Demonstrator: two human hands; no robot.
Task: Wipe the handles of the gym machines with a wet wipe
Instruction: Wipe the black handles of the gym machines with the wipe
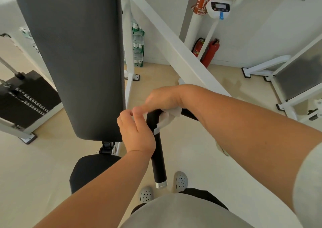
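Wet wipe on handle bend, R hand clamped round it; L hand curled alongside, hold unclear.

Your right hand hides most of the wet wipe and its own fingertips; your forearm covers the handle beyond the bend; whether your left hand pinches anything cannot be told

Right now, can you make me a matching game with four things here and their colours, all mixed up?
Things:
1. wipe
2. handle
3. extinguisher
4. shoes

Colours:
A. red
B. grey
C. white
D. black

Pairs: 1-C, 2-D, 3-A, 4-B.
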